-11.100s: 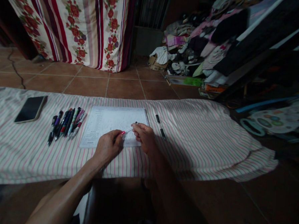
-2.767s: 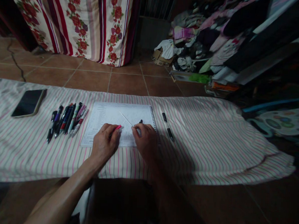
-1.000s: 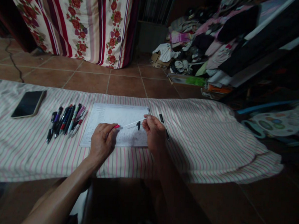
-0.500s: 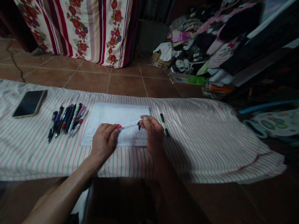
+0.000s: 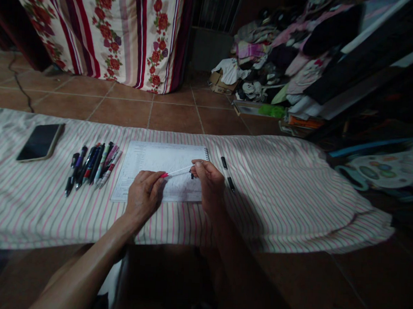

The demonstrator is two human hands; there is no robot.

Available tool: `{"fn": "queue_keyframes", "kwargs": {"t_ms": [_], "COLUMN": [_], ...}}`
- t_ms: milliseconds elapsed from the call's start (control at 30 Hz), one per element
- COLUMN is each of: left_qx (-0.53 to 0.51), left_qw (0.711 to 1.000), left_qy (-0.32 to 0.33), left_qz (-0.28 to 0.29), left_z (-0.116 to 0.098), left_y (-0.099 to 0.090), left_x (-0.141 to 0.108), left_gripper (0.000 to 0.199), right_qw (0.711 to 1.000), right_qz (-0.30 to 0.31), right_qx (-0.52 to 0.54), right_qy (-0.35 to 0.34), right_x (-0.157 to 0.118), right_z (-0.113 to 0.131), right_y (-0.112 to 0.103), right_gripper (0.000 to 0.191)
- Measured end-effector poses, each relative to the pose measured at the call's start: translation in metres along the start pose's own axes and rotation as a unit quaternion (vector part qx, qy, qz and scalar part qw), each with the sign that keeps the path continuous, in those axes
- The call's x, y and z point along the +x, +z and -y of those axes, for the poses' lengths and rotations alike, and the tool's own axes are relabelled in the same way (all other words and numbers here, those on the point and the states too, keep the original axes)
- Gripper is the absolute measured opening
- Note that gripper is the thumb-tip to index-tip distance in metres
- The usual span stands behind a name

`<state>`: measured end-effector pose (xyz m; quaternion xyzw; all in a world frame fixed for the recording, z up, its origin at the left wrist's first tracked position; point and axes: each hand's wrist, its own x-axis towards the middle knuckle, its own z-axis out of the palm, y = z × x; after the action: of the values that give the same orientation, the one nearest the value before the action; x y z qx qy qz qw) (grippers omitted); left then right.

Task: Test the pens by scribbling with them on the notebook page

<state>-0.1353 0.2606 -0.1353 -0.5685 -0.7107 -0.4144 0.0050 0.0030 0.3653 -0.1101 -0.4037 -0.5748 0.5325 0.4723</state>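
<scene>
Above the notebook my left hand pinches the pink end of a thin white stick that looks like a pen refill. My right hand closes on the other end, fingertips together. A small black piece shows just under the right fingers; whether it is held or lies on the page I cannot tell. The spiral notebook lies open beneath both hands, its page bearing faint writing. Right of it rests a black pen with a white band. Left of it are several assorted pens in a bunch.
A phone lies at the left on the striped cloth covering the table. Beyond stand a floral curtain and a heap of clothes beside a cardboard box. A patterned plastic item is at the right.
My right hand has shifted slightly left and its fingers have turned a little on the white stick. The left hand stays nearly in place, still holding the pink end.
</scene>
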Motion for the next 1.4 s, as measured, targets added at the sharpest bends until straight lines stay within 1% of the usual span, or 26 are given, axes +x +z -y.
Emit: {"fn": "queue_keyframes", "kwargs": {"t_ms": [167,367,533,733,900,1233,1400], "left_qx": [-0.001,0.005,0.002,0.0,-0.004,-0.007,-0.012], "left_qw": [1.0,1.0,1.0,1.0,1.0,1.0,1.0], "left_qy": [0.005,0.012,0.016,0.019,0.026,0.005,0.003], "left_qz": [0.007,0.011,0.008,0.011,0.007,0.012,0.011], "left_z": [-0.001,-0.005,-0.007,-0.007,-0.006,-0.007,-0.007], "left_y": [0.0,0.001,0.0,0.0,0.001,0.0,0.0], "left_x": [-0.001,-0.001,-0.001,-0.001,-0.001,-0.001,-0.001], "left_gripper": [0.027,0.026,0.026,0.025,0.025,0.023,0.023], "right_qw": [1.0,0.998,0.996,0.996,0.996,0.995,0.997], "right_qz": [0.027,0.062,0.091,0.091,0.091,0.092,0.072], "right_qx": [0.004,-0.006,-0.011,-0.015,-0.014,-0.02,-0.022], "right_qy": [0.004,0.006,-0.009,0.012,0.015,0.017,0.011], "right_x": [-0.002,-0.007,-0.01,-0.01,-0.01,-0.011,-0.009], "right_z": [-0.001,-0.006,-0.011,-0.007,-0.006,0.0,-0.001], "right_y": [0.002,0.011,0.016,0.014,0.014,0.014,0.013], "right_gripper": [0.024,0.025,0.025,0.027,0.028,0.027,0.025]}}
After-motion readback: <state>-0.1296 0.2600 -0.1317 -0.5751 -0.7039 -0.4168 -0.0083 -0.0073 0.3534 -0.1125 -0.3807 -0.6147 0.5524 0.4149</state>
